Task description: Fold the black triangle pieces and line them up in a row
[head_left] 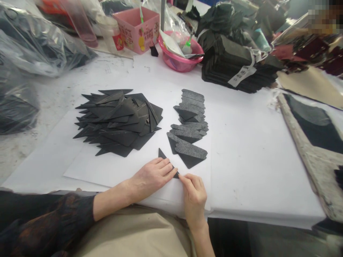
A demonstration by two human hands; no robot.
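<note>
A dark pointed piece (162,153) lies on the white sheet near the table's front edge. Across it rests my left hand (154,175), its fingers together and pressing it down. My right hand (194,192) pinches at the piece's lower right end, thumb and index finger closed. Up and to the left is a heap of black pointed pieces (120,119). Directly above my hands runs an overlapping row of grey felt-like strips (191,148) with black pieces among them.
At the back stand a pink box (139,30), a pink basin (180,60) and a tied stack of black pieces (230,60). Plastic-wrapped bags (40,39) fill the left. A worn board (302,150) lies at the right.
</note>
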